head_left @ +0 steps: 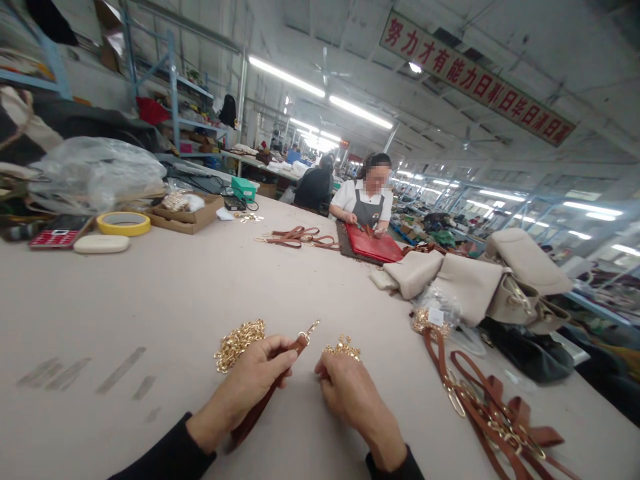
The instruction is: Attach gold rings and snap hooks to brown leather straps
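My left hand (260,373) is closed around a brown leather strap (257,410), thumb on top near its end. From that end a gold snap hook (311,330) sticks out, tilted up to the right. My right hand (350,390) is at the near side of a small pile of gold hardware pieces (345,347), its fingers curled in; whether they grip a piece is hidden. Just beyond my left hand lies a bigger heap of gold rings or links (239,345).
Brown straps with gold hardware (500,420) lie at right, near beige bags (470,287). More straps (295,237) lie farther off. A person (370,193) works over a red piece (373,243) across the table. Yellow tape (123,223) and a cardboard box (186,217) stand left.
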`<state>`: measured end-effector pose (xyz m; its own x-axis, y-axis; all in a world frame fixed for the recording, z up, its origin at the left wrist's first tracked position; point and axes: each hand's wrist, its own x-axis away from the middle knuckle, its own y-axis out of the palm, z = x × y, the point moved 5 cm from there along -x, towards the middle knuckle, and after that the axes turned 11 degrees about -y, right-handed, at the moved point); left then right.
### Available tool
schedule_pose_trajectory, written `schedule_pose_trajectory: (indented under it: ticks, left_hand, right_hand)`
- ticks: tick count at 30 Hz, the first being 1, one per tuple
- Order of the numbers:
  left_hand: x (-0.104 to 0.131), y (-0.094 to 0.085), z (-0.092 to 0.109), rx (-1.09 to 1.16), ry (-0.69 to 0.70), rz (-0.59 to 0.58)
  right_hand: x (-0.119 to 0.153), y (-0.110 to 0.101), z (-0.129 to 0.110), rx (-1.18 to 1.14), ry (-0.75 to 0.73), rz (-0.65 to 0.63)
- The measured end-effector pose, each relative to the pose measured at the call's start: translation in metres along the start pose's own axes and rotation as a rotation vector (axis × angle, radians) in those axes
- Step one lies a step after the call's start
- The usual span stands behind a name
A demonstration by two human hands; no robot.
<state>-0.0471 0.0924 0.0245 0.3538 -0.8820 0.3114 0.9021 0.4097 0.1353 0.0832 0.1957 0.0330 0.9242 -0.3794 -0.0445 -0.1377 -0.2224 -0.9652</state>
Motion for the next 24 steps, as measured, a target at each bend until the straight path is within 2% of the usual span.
schedule_pose_trajectory:
  ticks: [3, 5, 9, 12, 14, 19, 24]
  left_hand:
    - [-0.001, 0.000, -0.001, -0.028, 0.024, 0.014]
    - [0.000, 0.001, 0.000, -0.041, 0.044, 0.038]
    - [0.005, 0.000, 0.007, -0.103, 0.112, 0.140]
    - [0.011, 0.003, 0.011, -0.168, 0.197, 0.197]
    - [0.012, 0.005, 0.009, -0.186, 0.210, 0.203]
    - [0.007, 0.010, -0.004, -0.114, 0.175, 0.125]
    - [0.005, 0.012, -0.004, -0.072, 0.196, 0.088]
  right_hand:
    - [0.000, -0.001, 0.003, -0.089, -0.026, 0.050]
    - [-0.001, -0.003, 0.001, -0.204, -0.057, 0.131]
    - [0.000, -0.012, -0.009, -0.561, -0.140, 0.424]
    - [0.003, -0.016, -0.020, -0.639, -0.226, 0.597]
    - [0.004, -0.014, -0.025, -0.622, -0.256, 0.632]
    - [0.005, -0.011, -0.024, -0.572, -0.249, 0.656]
    - [0.006, -0.011, -0.022, -0.532, -0.268, 0.655]
